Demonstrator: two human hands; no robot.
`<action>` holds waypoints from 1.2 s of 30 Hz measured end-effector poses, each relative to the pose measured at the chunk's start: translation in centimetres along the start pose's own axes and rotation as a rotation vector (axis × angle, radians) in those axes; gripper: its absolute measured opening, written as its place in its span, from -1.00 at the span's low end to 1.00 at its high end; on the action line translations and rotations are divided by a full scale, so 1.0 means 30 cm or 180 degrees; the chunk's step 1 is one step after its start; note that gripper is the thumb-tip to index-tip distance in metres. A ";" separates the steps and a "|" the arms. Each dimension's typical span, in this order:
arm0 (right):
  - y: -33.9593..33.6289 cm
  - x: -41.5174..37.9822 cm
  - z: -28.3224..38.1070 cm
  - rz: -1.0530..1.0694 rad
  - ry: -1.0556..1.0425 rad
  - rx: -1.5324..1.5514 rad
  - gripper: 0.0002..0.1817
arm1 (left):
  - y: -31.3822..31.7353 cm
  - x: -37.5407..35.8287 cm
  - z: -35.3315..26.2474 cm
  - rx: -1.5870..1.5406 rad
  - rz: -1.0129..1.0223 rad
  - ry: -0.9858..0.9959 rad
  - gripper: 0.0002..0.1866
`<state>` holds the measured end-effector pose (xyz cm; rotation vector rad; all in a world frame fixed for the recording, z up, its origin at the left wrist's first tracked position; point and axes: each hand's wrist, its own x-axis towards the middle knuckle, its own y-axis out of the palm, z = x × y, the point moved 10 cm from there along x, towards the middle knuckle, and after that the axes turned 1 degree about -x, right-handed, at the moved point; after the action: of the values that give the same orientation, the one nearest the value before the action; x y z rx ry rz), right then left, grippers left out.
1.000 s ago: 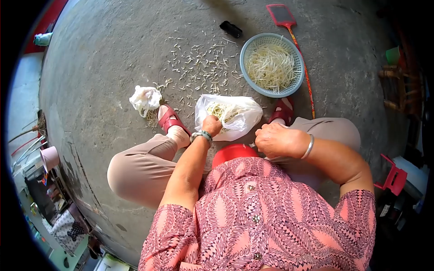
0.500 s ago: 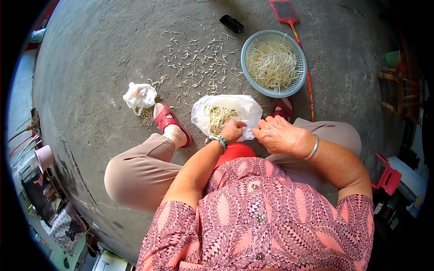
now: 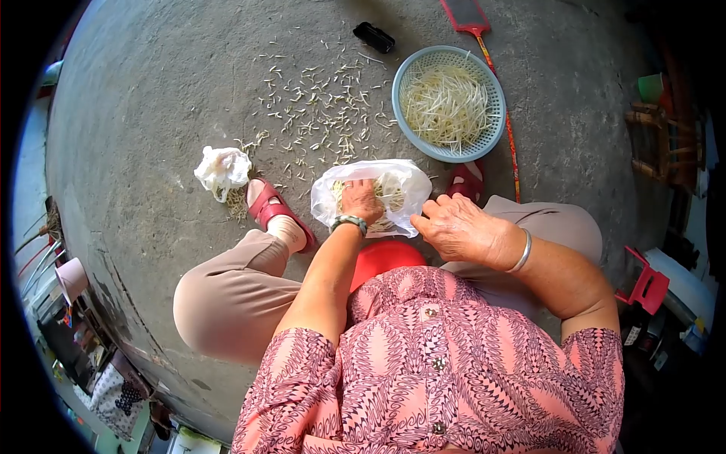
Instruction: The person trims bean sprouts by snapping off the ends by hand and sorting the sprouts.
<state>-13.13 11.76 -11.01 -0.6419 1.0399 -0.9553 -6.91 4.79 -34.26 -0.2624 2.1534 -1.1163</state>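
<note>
My left hand (image 3: 363,201), with a beaded bracelet at the wrist, reaches into a white plastic bag (image 3: 417,178). Its fingers lie stretched out over the bean sprouts (image 3: 389,191) inside. At the bag's right edge, my right hand (image 3: 461,229) is closed in a pinch, with a silver bangle on its wrist. What its fingertips hold, if anything, cannot be made out. Beyond the bag, to the right, a light blue colander (image 3: 398,106) contains a heap of pale bean sprouts (image 3: 448,106).
Sprout bits (image 3: 333,113) lie scattered over the concrete floor. A crumpled white bag (image 3: 224,168) is beside my left sandal (image 3: 271,203). A red fly swatter (image 3: 508,121) lies right of the colander, a black object (image 3: 374,36) to its upper left. A red object (image 3: 386,261) shows between my legs.
My left hand has moved left and forward, away from my right hand, and its fingers now lie over the sprouts in the bag. My right hand keeps its pinch near the bag's edge.
</note>
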 end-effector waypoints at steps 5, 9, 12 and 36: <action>0.001 0.001 -0.009 -0.0048 0.0018 0.0045 -0.73 | 0.012 0.020 -0.018 0.0025 0.0588 -0.0047 -0.69; -0.012 0.006 -0.010 -0.0105 -0.0001 0.0062 -0.74 | 0.023 0.019 0.045 -0.0350 0.0076 -0.0051 -0.75; -0.009 0.015 -0.011 -0.0017 0.0045 0.0065 -0.73 | -0.007 0.003 0.078 -0.0589 0.0082 -0.0087 -0.67; -0.015 0.026 -0.024 0.0010 0.0124 0.0043 -0.64 | 0.377 0.123 0.099 -0.1743 0.1090 0.0362 -0.64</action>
<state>-13.80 10.86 -11.26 -0.6124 1.0677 -0.9746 -6.26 8.08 -46.05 -0.0647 2.4561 -0.3454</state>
